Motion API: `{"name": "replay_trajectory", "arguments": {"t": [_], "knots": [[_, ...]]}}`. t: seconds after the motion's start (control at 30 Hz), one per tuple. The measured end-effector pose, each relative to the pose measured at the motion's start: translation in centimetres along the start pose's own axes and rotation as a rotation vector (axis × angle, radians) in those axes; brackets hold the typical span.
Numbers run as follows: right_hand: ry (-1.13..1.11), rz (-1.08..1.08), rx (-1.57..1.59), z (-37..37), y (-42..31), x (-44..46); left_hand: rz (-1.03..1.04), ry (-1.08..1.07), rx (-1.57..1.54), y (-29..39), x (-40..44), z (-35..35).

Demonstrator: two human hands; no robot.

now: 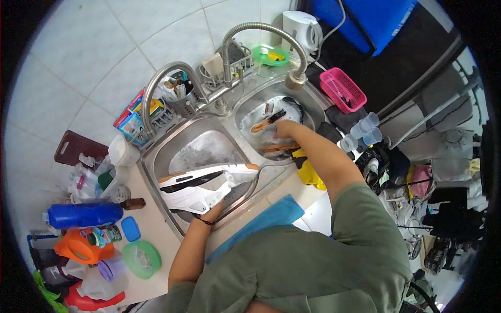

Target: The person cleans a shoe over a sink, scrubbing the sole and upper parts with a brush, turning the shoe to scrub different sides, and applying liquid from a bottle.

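Note:
My left hand (213,213) grips a long white-and-black shoe (201,188) with tan sole parts, tilted on its side over the left basin (166,156). My fingers are partly behind it. Grey suds (206,148) lie in that basin. My right hand (284,129) reaches down into the foamy water of the right basin (244,107), its fingers mostly hidden. Close beside it floats a brush (270,121) with dark bristles and a wooden handle. A brown, elongated item (279,148) lies below the hand, and something black (295,106) sits at the far side.
Two taps, a curved one (172,68) and a flexible one (261,26), arch over the sink. A pink basket (342,89) and plastic cups (365,125) stand right. Bottles, including a blue one (86,215), crowd the left counter. A blue cloth (261,221) lies in front.

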State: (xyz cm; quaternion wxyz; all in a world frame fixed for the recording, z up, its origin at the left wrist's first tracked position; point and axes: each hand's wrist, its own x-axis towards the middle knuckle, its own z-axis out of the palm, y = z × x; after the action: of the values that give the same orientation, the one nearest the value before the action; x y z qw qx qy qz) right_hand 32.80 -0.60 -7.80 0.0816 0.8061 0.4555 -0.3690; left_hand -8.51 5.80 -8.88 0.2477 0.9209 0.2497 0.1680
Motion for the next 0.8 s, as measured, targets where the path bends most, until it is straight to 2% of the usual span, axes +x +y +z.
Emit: {"name": "replay_trajectory", "arguments": {"t": [0.07, 0.17, 0.2, 0.27, 0.3, 0.37, 0.4, 0.43, 0.47, 0.53, 0.57, 0.67, 0.7, 0.8], "knots": [[-0.244, -0.201, -0.049, 0.5, -2.2, -2.2, -0.016, -0.118, 0.009, 2.9, 1.2, -2.9], [-0.091, -0.380, -0.368, 2.5, -4.2, -4.2, 0.045, -0.067, 0.019, 3.0, 1.9, -1.7], [-0.058, -0.402, -0.249, 2.6, -4.2, -3.6, 0.054, -0.031, 0.010, 3.8, 2.8, -1.1], [0.006, -0.433, -0.004, 4.2, -2.9, -1.3, -0.092, -0.129, -0.100, 6.0, 4.9, -1.2], [0.051, -0.488, -0.053, 7.2, 1.2, 6.3, 0.020, -0.084, -0.049, 5.9, 5.7, 0.2], [0.328, -0.257, 0.242, -1.4, -2.4, -2.9, 0.205, -0.007, 0.083, 6.7, 7.5, 2.2], [0.426, -0.068, 0.360, -3.6, -2.3, -4.2, 0.191, -0.024, 0.055, 7.9, 8.5, 2.7], [0.529, -0.043, 0.430, -6.4, -3.3, -9.3, 0.176, -0.042, 0.026, 9.1, 9.6, 3.2], [0.703, 0.026, 0.465, -7.4, -3.7, -11.7, 0.216, 0.035, 0.018, 10.0, 10.3, 4.0], [0.780, 0.135, 0.328, -8.4, -3.8, -14.9, 0.295, 0.190, 0.002, 11.4, 11.3, 6.0], [0.788, 0.132, 0.332, -8.1, -3.8, -15.6, 0.324, 0.237, 0.019, 11.1, 11.2, 7.9], [0.841, 0.086, 0.358, -6.5, -4.3, -17.0, 0.092, -0.212, -0.081, 13.6, 11.7, 6.0], [0.880, 0.041, 0.376, -5.6, -4.8, -17.0, -0.010, -0.293, -0.104, 15.0, 11.7, 4.9], [1.063, -0.125, 0.393, -2.9, -8.0, -16.5, 0.169, 0.001, -0.025, 15.3, 11.6, 6.0]]}}
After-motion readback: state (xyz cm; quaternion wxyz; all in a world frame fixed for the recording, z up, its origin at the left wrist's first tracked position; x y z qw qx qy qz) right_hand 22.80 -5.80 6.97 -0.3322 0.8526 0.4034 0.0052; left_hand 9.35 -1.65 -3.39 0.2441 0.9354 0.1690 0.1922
